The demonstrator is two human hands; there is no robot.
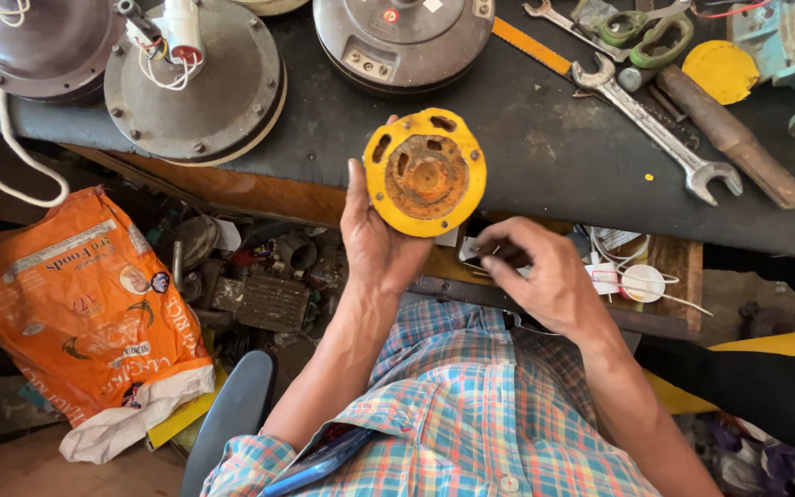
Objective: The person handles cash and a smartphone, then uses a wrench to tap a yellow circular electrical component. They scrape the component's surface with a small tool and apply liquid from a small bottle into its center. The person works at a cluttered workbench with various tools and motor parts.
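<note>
Your left hand (pixel 374 241) holds a yellow disc (pixel 425 172) upright by its lower edge, rusty face toward you, just in front of the dark table (pixel 545 147). Your right hand (pixel 540 271) is curled at a drawer below the table edge, fingertips pinched on a small pale piece (pixel 468 248). A wrench (pixel 655 124) lies on the table, well apart.
</note>
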